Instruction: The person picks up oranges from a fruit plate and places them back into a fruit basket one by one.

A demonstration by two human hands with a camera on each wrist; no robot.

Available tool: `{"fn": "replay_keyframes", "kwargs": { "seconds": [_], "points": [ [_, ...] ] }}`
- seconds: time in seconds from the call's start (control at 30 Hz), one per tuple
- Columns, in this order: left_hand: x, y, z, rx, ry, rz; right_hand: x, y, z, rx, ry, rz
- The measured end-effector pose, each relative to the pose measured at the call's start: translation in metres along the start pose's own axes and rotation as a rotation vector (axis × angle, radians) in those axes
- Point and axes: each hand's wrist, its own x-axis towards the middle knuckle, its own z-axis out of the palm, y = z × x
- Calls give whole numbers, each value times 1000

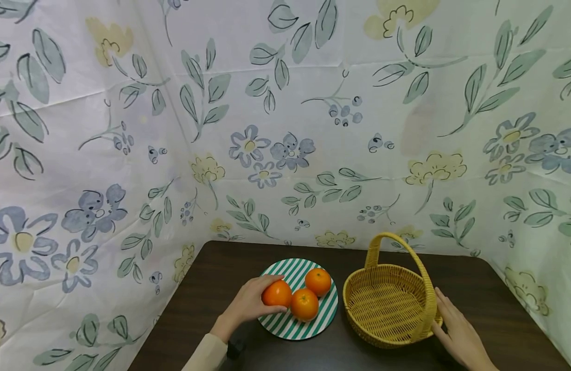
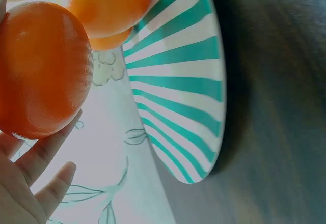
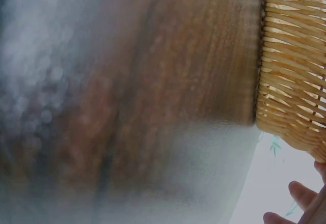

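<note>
In the head view my left hand (image 1: 255,300) grips a shiny orange (image 1: 276,293), thumb in front and fingers behind. This orange is at the left part of a green-and-white striped plate (image 1: 320,324). Two more oranges sit on the plate, one nearer (image 1: 305,304) and one farther back (image 1: 318,282). The left wrist view shows the held orange (image 2: 43,71) large, against the fingers (image 2: 48,150). My right hand (image 1: 459,330) rests at the right side of a yellow wicker basket (image 1: 383,304), fingers fairly straight along it and thumb near the handle's base.
A dark wooden table (image 1: 276,355) carries the plate and basket, which stand close together. The basket's tall arched handle (image 1: 417,263) rises over its right part. Floral cloth (image 1: 295,206) hangs behind the table and along both sides.
</note>
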Motion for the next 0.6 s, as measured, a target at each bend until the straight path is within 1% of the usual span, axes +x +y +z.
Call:
{"fn": "replay_keyframes", "kwargs": {
  "seconds": [0.13,0.23,0.37,0.5,0.6],
  "points": [
    [4,3,-3,-57,-11,-2,0,1,1,8,-4,3],
    [7,6,-3,-77,-24,-10,0,2,1,12,-11,12],
    [13,11,-3,-91,-30,-35,0,2,2,19,-5,11],
    [19,16,-3,-99,-24,-18,-1,2,3,23,9,2],
    [22,20,-5,-99,-21,-6,-2,2,3,7,17,-12]
  ]
}}
